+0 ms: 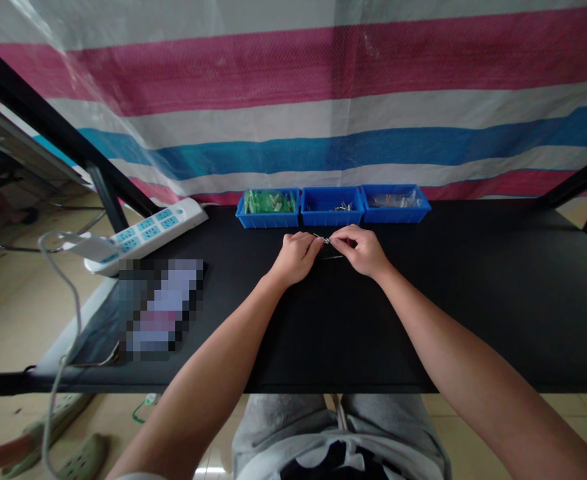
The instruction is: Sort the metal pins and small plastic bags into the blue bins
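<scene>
My left hand [296,257] and my right hand [360,250] rest close together on the black table [473,300], just in front of the blue bins. Both are closed in a pinch on a small thin metal part [326,239] held between their fingertips. Another thin metal piece [332,257] lies on the table between the hands. The left blue bin [268,209] holds green parts, the middle bin [332,206] a few small metal parts, and the right bin [396,203] clear and metal bits.
A white power strip [146,233] with a grey cable lies at the table's left rear. A blurred flat object [160,310] sits at the left front. A striped tarp hangs behind the table. Someone's sandalled feet [68,453] show at lower left on the floor.
</scene>
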A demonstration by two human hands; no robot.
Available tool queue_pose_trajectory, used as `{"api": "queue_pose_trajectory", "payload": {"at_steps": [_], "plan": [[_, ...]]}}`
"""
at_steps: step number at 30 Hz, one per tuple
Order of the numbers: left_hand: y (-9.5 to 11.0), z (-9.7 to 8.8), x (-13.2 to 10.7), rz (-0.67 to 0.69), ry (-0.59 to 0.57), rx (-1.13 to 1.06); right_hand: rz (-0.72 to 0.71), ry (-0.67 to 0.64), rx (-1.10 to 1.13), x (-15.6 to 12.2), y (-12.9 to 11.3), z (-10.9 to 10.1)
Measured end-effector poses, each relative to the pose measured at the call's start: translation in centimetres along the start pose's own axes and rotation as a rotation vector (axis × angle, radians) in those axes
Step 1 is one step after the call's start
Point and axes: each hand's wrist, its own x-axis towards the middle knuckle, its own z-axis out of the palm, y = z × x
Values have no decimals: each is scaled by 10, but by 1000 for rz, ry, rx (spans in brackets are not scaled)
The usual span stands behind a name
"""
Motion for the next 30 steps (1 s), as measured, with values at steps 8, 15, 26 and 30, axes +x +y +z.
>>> {"api": "queue_pose_trajectory", "payload": {"at_steps": [8, 15, 26, 30], "plan": [[2, -1, 0, 4, 48, 17, 108, 29, 104, -4, 6, 3], [5, -3, 0, -19, 86, 5, 161, -47, 216, -6, 4, 0], [-2, 2, -1, -120, 76, 101, -20, 174, -238, 0, 6, -6], [-4, 5, -1, -161, 56, 143, -76, 140, -462, 2, 14, -8]]}}
